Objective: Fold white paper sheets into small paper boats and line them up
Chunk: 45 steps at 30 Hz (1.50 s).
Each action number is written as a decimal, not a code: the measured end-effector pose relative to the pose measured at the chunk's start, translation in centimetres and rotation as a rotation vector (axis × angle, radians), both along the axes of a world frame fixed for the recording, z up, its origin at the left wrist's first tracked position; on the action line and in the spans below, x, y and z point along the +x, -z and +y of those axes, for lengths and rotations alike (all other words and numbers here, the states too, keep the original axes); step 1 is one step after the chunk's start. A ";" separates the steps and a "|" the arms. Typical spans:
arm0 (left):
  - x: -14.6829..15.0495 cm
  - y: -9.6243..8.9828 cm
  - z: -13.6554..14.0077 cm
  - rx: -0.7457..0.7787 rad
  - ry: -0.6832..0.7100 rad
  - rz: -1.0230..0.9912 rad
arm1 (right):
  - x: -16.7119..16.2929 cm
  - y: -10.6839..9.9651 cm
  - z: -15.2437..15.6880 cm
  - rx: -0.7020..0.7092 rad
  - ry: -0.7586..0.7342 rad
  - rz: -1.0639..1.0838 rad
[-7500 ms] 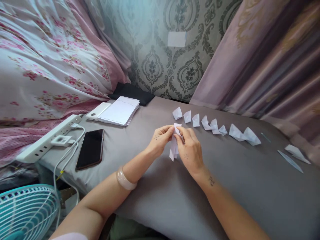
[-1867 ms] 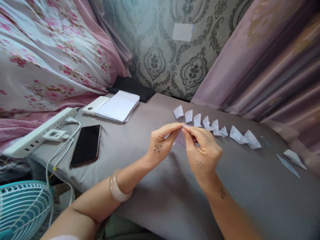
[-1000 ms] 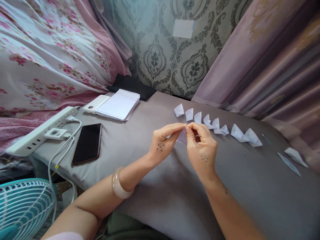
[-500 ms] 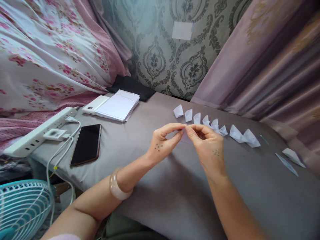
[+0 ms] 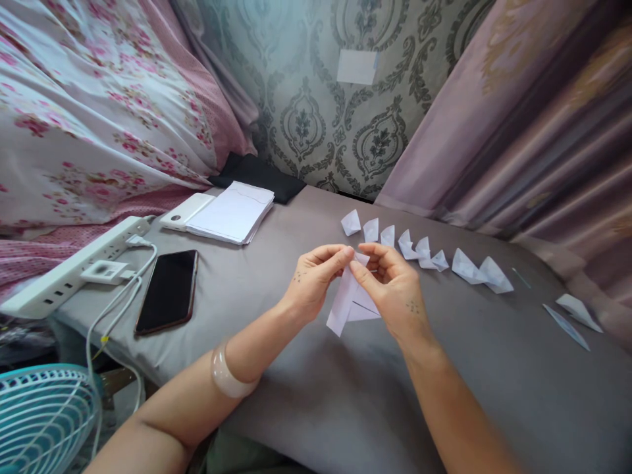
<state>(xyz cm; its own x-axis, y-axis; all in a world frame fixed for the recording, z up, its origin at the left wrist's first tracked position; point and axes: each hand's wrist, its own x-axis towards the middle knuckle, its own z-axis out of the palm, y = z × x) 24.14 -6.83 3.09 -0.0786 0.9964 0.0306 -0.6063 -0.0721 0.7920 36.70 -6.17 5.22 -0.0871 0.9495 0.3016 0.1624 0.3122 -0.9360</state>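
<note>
A partly folded sheet of white paper (image 5: 340, 308) hangs between my hands above the table, with a dark line across its right part. My left hand (image 5: 316, 280) pinches the paper's upper edge between thumb and fingers. From the other side my right hand (image 5: 392, 289) grips the same edge, its thumb on the near face and the fingers curled behind. Beyond the hands runs a row of several folded paper boats (image 5: 467, 266), some partly hidden by the right hand's fingers.
At the left lie a phone (image 5: 168, 291), a power strip (image 5: 69, 270) with a charger and cables, and a stack of paper (image 5: 232, 214) overlapping a white device. A fan (image 5: 47, 415) stands below the table's left edge. More folded paper (image 5: 579, 311) lies far right.
The folded paper, mostly hidden before, now shows below my fingers with a strip angled down to the left. Both hands have shifted slightly left, and the left thumb now lies over the paper's top.
</note>
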 end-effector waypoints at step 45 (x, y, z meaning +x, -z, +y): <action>-1.1 0.8 0.9 -0.079 0.065 -0.032 | -0.3 1.1 -1.4 0.665 0.103 -0.950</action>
<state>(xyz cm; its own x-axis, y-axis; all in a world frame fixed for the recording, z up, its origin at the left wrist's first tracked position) 23.06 -5.92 2.31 -0.0138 0.9987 -0.0496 -0.6329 0.0297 0.7737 36.35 -7.52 4.10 -0.4770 0.6444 0.5976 0.7639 0.6403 -0.0807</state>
